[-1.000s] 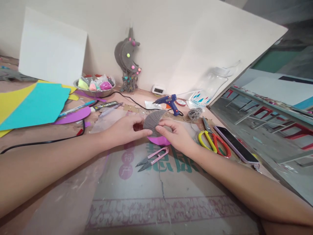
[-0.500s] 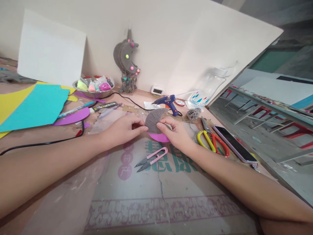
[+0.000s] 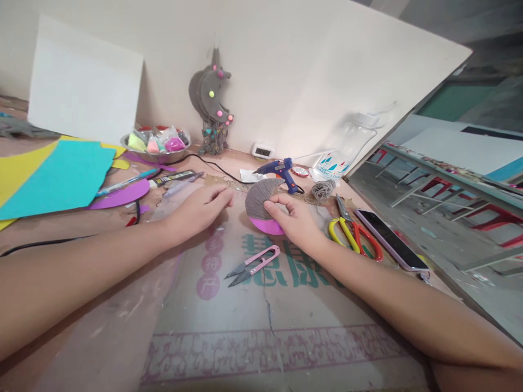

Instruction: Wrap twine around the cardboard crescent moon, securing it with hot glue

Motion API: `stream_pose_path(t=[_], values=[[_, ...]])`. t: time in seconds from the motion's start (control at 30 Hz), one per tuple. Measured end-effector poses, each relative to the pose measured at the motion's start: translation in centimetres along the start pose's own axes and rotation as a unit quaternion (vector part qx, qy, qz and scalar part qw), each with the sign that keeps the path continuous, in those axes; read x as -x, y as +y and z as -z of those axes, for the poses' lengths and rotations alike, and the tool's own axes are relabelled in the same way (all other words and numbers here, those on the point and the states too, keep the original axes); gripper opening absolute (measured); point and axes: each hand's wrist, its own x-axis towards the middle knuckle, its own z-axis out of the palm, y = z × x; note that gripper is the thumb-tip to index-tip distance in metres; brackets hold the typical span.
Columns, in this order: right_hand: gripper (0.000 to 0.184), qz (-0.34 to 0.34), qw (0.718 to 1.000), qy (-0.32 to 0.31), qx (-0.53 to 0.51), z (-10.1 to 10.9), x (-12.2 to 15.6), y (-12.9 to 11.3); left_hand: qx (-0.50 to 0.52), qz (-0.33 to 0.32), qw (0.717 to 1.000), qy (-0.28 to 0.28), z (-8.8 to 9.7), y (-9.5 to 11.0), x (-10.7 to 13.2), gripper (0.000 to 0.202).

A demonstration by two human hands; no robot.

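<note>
My right hand [image 3: 292, 215] pinches a crescent-shaped cutout [image 3: 261, 202] between thumb and fingers. Grey yarn is wound over most of the crescent, and its lower end is bare purple. To the left, apart from the crescent, my left hand [image 3: 210, 204] is closed with thumb and fingertips together; whatever is in that pinch is too small to make out. Pink thread snips [image 3: 255, 265] lie on the plastic-covered surface below both hands. Just beyond my right hand sits a ball of grey yarn [image 3: 323, 190].
A blue glue gun [image 3: 283, 173] stands behind the crescent. Scissors [image 3: 354, 234] and a phone [image 3: 392, 239] lie at right. Coloured sheets [image 3: 61, 177] and a bowl of clay packets [image 3: 159, 157] are at left. A decorated moon hanging [image 3: 212, 98] and a glass jar [image 3: 345, 147] stand behind.
My left hand has drawn away from the crescent to the left, its fingers still closed. More of the purple end shows now, and my right hand keeps its hold.
</note>
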Motion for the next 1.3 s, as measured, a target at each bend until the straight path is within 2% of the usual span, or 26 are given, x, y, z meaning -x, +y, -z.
stream_pose_path(t=[0.13,0.5,0.7,0.8,0.93,1.1,1.2,1.3], values=[[0.019,0.012,1.000,-0.004,0.004,0.00,0.06,-0.11,0.023,-0.035,0.999,-0.026,-0.31,-0.01,-0.06,0.026],[0.020,0.015,1.000,0.005,0.010,-0.05,0.04,0.12,0.031,-0.023,0.999,-0.030,-0.49,-0.19,-0.11,0.022],[0.019,0.022,1.000,0.010,0.015,-0.11,0.02,0.13,0.019,-0.053,0.997,-0.061,-0.55,-0.48,-0.27,0.027],[0.019,0.027,1.000,0.011,0.011,-0.12,-0.02,0.17,0.014,-0.047,0.997,-0.067,-0.58,-0.46,-0.30,0.030],[0.018,0.032,0.999,0.010,0.014,-0.12,-0.02,0.25,0.064,-0.033,0.995,-0.076,-0.64,-0.41,-0.11,0.023],[0.018,0.033,0.999,0.013,0.020,-0.12,-0.01,0.19,0.083,0.017,0.993,-0.085,-0.51,-0.13,0.18,0.021],[0.018,0.039,0.999,0.013,0.021,-0.12,-0.03,0.18,0.071,0.009,0.994,-0.082,-0.46,-0.08,0.20,0.017],[0.017,0.040,0.999,0.014,0.024,-0.11,-0.01,0.26,0.052,-0.024,0.996,-0.075,-0.53,-0.24,0.10,0.018]])
